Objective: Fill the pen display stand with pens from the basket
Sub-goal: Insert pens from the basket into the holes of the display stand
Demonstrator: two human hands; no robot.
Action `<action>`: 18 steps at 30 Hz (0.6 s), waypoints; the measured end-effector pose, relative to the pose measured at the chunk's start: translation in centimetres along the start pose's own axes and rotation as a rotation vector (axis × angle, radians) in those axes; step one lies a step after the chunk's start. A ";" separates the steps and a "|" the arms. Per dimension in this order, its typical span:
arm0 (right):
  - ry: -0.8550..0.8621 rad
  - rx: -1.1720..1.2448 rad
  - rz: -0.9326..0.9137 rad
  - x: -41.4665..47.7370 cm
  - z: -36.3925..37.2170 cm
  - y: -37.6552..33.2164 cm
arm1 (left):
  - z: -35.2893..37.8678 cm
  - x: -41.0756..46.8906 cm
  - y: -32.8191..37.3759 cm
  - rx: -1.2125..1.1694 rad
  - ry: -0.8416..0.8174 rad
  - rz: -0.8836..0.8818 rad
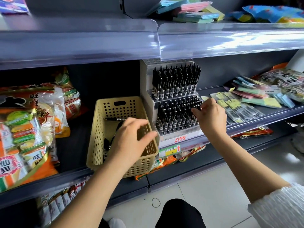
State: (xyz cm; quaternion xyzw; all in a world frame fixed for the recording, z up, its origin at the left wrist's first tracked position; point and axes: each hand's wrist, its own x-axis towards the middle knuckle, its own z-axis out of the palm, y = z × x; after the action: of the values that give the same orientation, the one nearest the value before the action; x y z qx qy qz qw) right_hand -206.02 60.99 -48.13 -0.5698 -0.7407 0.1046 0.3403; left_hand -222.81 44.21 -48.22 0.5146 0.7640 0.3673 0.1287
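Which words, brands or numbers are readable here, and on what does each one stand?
"TOME": red letters on the stand front.
"旺旺": back bag, left shelf.
"仙貝": front bag, red seal.
Too small or blurred to read: the price tag, the labels on the pens, and the line under "TOME".

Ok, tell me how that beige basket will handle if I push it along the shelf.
The basket looks like thin perforated plastic holding only a few pens, so it is probably light and slides easily. Its tall walls may flex if squeezed. The loose pens would likely roll about inside.
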 end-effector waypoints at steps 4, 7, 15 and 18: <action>-0.195 0.242 -0.167 -1.3 0.0 -3.9 | -3.8 2.0 -4.6 0.298 0.320 -0.146; -0.393 0.363 -0.282 -3.4 1.1 -8.0 | -4.8 3.0 -8.9 0.196 0.127 -0.550; -1.036 0.419 0.182 -7.3 9.1 -14.9 | -2.9 -0.3 -9.7 -0.151 0.185 -0.519; -1.037 0.509 0.455 -7.6 12.3 -15.5 | -2.2 -1.7 -9.4 -0.153 0.232 -0.461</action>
State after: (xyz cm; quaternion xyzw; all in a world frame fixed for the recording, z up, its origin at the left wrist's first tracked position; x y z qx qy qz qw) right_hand -224.82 51.76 -51.83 -0.4894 -0.6213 0.6112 0.0307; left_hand -229.80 39.94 -53.51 0.2702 0.8408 0.4413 0.1591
